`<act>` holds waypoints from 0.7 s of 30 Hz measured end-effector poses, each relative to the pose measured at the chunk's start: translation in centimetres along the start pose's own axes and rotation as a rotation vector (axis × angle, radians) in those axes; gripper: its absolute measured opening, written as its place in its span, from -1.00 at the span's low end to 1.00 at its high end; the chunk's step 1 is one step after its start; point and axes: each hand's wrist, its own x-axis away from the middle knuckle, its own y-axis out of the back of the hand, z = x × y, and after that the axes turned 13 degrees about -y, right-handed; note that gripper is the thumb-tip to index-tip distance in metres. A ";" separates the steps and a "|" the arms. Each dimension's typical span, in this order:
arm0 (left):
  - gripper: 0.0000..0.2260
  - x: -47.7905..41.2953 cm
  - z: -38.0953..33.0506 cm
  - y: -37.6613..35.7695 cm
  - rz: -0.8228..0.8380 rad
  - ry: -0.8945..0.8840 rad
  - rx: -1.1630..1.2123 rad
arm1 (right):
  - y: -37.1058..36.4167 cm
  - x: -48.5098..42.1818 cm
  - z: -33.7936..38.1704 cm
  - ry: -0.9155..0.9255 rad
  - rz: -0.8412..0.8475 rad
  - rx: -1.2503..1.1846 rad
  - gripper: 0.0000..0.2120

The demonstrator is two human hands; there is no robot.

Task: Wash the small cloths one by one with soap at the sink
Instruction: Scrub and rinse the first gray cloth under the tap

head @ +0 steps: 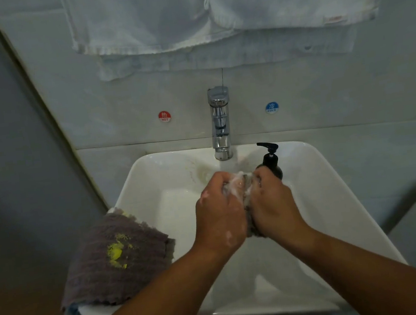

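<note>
Presently a small soapy cloth (246,206) is held bunched over the sink (151,169), clenched between the left hand (220,215) and the right hand (271,202). Soaked, limp and slippery, it is judged best gripped by gathered folds, not a loose edge.

White towels (160,20) hang on the wall (117,102) above a red hot sticker (164,116) and blue cold sticker (271,107).

I see a white sink (329,169), tap (221,124) at its back rim | black soap bottle (271,161) upright on the rim just right of the tap | folded grey cloth (114,258), yellow-stained, on the rim well left of the tap, atop other folded cloths
</note>
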 end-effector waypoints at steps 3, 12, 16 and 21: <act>-0.90 -0.9 0.5 0.4 -0.048 0.046 -0.045 | -0.5 2.5 0.2 0.087 0.108 -0.060 -0.84; -0.89 0.9 0.3 -0.3 0.044 0.043 0.006 | 0.0 -0.2 0.1 -0.026 -0.020 -0.025 -0.83; -0.90 -0.5 0.7 0.1 -0.070 0.053 -0.062 | -0.5 2.5 0.5 0.040 0.160 -0.114 -0.87; -0.88 0.5 0.3 -0.4 0.031 0.049 0.008 | -0.1 1.0 0.7 0.230 -0.057 -0.075 -0.93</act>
